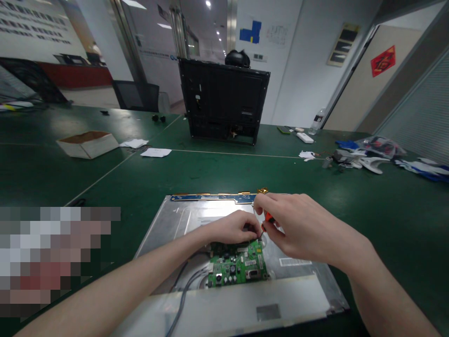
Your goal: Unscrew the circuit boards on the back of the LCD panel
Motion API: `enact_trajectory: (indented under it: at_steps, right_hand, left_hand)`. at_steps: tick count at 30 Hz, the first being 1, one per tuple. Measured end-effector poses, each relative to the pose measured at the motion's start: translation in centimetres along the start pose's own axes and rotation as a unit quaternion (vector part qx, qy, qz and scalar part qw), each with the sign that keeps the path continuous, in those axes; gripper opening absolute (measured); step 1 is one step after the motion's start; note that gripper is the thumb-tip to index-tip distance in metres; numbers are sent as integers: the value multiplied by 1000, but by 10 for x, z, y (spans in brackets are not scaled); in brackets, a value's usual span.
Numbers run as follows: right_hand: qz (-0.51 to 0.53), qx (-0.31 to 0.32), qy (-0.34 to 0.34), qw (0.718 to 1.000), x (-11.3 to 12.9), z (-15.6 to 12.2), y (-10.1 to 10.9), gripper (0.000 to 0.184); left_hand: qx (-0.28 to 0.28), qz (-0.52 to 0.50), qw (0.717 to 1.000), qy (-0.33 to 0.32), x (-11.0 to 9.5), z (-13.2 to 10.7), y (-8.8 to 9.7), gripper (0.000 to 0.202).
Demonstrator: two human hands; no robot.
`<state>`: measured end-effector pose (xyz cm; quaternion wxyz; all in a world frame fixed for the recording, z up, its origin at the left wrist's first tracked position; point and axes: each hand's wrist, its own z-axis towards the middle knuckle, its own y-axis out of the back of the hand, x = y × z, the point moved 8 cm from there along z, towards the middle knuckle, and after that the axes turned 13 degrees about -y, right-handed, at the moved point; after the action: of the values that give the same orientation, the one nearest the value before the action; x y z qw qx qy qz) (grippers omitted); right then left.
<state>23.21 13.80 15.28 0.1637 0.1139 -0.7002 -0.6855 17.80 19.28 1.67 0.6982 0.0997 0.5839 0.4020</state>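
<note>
A green circuit board lies on the metal back of a flat display panel. My right hand is closed around a screwdriver with an orange-red handle, mostly hidden by the fingers. Its thin shaft points down at the board's far right corner. Over the board's far edge, my left hand has its fingers curled together close to the screwdriver's tip; what they pinch, if anything, is hidden. Grey cables run from the board's left side. A narrow blue circuit strip lines the panel's far edge.
Behind the panel stands a black display housing. A white open box and paper are at the left. Plastic bags and parts lie at the right near a bottle. A pixelated patch covers the lower left.
</note>
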Motion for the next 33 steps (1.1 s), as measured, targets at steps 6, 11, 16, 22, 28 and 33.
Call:
enact_trajectory:
  at_steps: [6, 11, 16, 22, 28, 33]
  right_hand:
    - [-44, -37, -37, 998, -9, 3, 0, 5]
    - [-71, -60, -49, 994, -9, 7, 1, 7]
    - [-46, -45, -33, 997, -5, 5, 2, 6]
    - [-100, -50, -82, 990, -12, 8, 5, 16]
    - [-137, -53, -112, 983, -18, 15, 5, 37]
    - [-70, -43, -55, 995, -13, 6, 7, 14]
  left_hand:
    - [-6, -17, 1000, 4, 2, -1, -1, 18]
    - [-7, -24, 1000, -1, 0, -1, -1, 19]
    - [-8, -21, 1000, 3, -1, -1, 0, 15]
    - [3, -33, 999, -4, -4, 0, 0, 16]
    - [-8, -20, 1000, 15, -4, -1, 2, 15]
    - [-1, -21, 1000, 3, -4, -1, 1, 15]
